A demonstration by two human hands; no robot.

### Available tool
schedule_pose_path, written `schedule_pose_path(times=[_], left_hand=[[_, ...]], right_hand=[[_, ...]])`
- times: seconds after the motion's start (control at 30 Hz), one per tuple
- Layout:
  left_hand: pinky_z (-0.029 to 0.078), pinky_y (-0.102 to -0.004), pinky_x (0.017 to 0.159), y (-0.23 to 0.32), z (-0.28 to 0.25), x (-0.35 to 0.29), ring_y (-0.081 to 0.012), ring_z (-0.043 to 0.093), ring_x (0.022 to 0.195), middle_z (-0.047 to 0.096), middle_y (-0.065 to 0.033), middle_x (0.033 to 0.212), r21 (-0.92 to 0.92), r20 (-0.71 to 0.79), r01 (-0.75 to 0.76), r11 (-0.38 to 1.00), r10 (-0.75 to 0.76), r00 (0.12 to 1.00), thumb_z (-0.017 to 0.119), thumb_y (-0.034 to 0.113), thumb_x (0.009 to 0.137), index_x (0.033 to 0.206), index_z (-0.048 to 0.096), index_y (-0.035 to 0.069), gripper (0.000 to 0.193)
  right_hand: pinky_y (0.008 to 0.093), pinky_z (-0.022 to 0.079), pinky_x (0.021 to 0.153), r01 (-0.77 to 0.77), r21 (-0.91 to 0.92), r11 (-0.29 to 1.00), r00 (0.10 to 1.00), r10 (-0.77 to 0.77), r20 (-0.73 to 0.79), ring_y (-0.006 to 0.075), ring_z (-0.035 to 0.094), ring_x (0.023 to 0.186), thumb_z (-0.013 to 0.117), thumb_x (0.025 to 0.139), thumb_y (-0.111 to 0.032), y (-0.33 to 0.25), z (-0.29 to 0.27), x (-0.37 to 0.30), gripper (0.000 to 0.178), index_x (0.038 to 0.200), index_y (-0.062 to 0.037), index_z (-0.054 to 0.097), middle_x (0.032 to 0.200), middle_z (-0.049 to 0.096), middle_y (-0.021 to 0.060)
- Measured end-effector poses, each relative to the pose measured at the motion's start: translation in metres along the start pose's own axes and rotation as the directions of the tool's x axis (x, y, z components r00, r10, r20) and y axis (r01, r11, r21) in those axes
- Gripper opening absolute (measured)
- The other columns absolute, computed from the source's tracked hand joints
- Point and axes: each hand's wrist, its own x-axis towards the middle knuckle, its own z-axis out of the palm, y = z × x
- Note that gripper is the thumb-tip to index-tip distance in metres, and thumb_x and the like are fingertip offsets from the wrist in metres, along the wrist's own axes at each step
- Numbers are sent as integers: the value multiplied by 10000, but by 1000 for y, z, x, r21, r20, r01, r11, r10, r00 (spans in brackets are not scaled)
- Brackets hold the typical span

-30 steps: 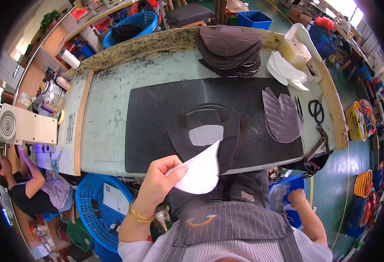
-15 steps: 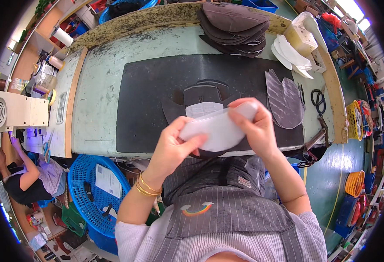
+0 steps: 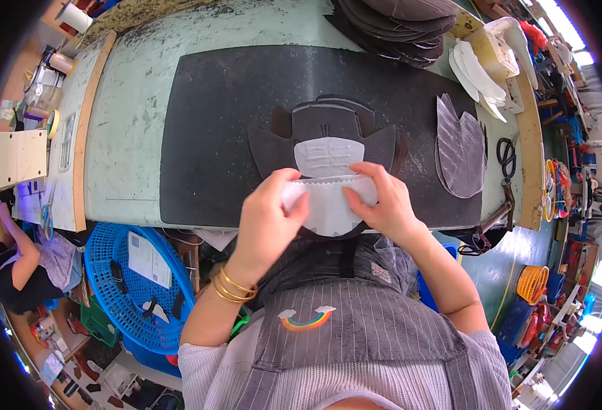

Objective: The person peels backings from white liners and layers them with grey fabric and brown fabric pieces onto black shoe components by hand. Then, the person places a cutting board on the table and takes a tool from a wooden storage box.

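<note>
A white, flexible piece with a zigzag-cut top edge is held between my two hands near the table's front edge. My left hand pinches its left end between thumb and fingers. My right hand grips the right end the same way. Just beyond it, dark grey cut pieces with winged sides lie layered on a black mat. A pale grey ribbed patch sits on them, right behind the zigzag edge. The white piece hides the near part of the dark pieces.
At the back stands a stack of dark cut pieces. White curved pieces lean by a cream container. Dark streaked pieces, scissors and a hammer lie right. A blue basket is lower left, near another person.
The white piece has come down from a tilted, raised position to lie level against the near side of the dark pieces. Both hands moved with it, and the view shifted.
</note>
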Motion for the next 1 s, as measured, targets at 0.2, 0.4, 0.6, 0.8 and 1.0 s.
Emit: schedule_pose_path(times=[0.2, 0.4, 0.6, 0.8, 1.0], left_hand=[[266, -494, 1046, 11, 25, -21, -356, 390, 1270, 405, -128, 1407, 399, 174, -515, 759, 489, 855, 700, 274, 769, 1284, 520, 67, 584], [301, -481, 1015, 34, 27, -17, -323, 442, 1220, 541, -99, 1276, 462, 333, -584, 667, 479, 812, 733, 320, 733, 1163, 606, 81, 508], [448, -365, 894, 74, 72, 10, -266, 546, 1074, 624, -84, 1071, -144, 211, -452, 880, 474, 855, 723, 94, 781, 962, 656, 35, 202], [466, -238, 858, 95, 100, 3, -112, 589, 934, 607, -86, 1039, -809, 185, 91, 581, 104, 977, 605, 108, 912, 1125, 474, -30, 285], [525, -252, 790, 83, 75, -4, -119, 630, 846, 655, -91, 970, -854, 185, 230, 467, -142, 973, 551, 65, 930, 1083, 616, -28, 190]], right_hand=[[395, 485, 707, 50, -447, 893, 929, -206, -308, 309, 573, 827, 759, 684, -140, -14, -12, 0, 463, 1062, 2, 533, 918, 570, 157], [395, 460, 727, -220, -580, 784, 949, 35, -313, 323, 539, 849, 661, 773, -63, 60, -117, -44, 147, 913, -46, 622, 897, 567, 116], [255, 449, 624, -300, 142, 943, 865, 332, -376, 141, 564, 683, 660, 821, -58, 62, -124, -38, 93, 897, -5, 655, 787, 590, 35], [203, 448, 651, -210, 449, 868, 887, 363, -287, 83, 577, 711, 637, 865, -93, -14, -80, -22, 142, 961, 4, 678, 833, 617, 37], [291, 499, 636, 134, -22, 991, 906, -132, -401, 237, 620, 722, 635, 800, -18, -36, -64, -21, 221, 1020, -19, 645, 882, 598, 109]])
